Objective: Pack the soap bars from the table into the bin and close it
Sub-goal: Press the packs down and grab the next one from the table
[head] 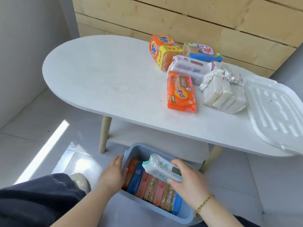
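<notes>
A: What is happening down here, close to us?

B: The blue bin (131,150) sits on the floor, just in front of the bench (98,71). A row of soap packs (152,189) stands inside it, side by side.

A: What are the hands doing?

B: The left hand (113,175) lies over the left rim of the bin. Its fingers look quite straight and touch the orange pack at the end of the row. The right hand (188,179) grips a white and green soap pack (161,167), tilted, just above the row.

A: So which step is this?

B: I think it is the packing step, about half done. This pack is not in yet.

A: What does the next move need?

B: The pack needs a gap. It looks like the far side of the bin has room. Tip it up on its edge like the others, or lay it on top.

A: And further away?

B: More soap waits on the right part of the bench. There is an orange pack (181,91), a bundle of plain white bars (224,95), a white pack (188,67), a Tide pack (161,49) and one more pack (201,51) at the back.

A: And the lid?

B: The white lid (275,112) lies on the right end of the bench. It goes on last.
</notes>
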A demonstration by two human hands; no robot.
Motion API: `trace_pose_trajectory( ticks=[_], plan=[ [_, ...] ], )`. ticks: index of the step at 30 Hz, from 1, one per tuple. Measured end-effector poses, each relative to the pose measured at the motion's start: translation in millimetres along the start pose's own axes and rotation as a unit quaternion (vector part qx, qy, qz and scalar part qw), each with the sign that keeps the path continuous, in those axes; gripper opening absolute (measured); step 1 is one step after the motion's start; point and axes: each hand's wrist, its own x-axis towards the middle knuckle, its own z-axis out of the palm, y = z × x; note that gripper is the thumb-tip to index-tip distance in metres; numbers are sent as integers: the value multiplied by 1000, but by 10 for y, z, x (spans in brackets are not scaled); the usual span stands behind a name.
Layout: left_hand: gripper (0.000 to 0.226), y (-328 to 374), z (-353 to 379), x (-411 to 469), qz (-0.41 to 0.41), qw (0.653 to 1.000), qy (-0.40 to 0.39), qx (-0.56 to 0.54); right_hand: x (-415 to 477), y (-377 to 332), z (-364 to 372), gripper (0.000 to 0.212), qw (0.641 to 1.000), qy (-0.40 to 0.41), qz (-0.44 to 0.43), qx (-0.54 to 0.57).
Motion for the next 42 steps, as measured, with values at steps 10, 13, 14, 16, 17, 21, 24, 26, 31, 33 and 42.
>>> trace_pose_trajectory(
  ticks=[10,13,14,16,17,21,24,26,31,33,42],
  plan=[
    [54,-239,393,286,13,1000,8,-2,700,185,1001,47,996,20,10,-86],
    [52,-339,479,311,18,999,27,-18,822,137,1165,54,991,46,2,-130],
    [52,-349,488,318,21,999,32,-22,850,138,1225,53,989,45,6,-142],
    [51,-362,514,330,26,998,39,-32,894,138,1356,48,986,30,22,-160],
    [51,-366,518,336,29,998,41,-33,915,123,1403,46,985,25,28,-166],
    [52,-390,534,333,34,998,42,-31,1003,50,1588,48,986,17,39,-164],
    [52,-395,547,333,32,998,42,-29,1091,46,1618,43,987,5,57,-150],
    [52,-394,546,334,31,998,43,-21,1154,73,1703,41,988,-82,61,-119],
    [52,-374,536,324,28,998,46,-21,957,162,1810,60,994,-64,64,-53],
    [52,-365,531,322,28,998,47,-21,801,190,1823,65,997,-47,61,-27],
    [52,-347,522,319,29,998,48,-16,940,313,1772,85,973,-226,52,-16]
  ],
)
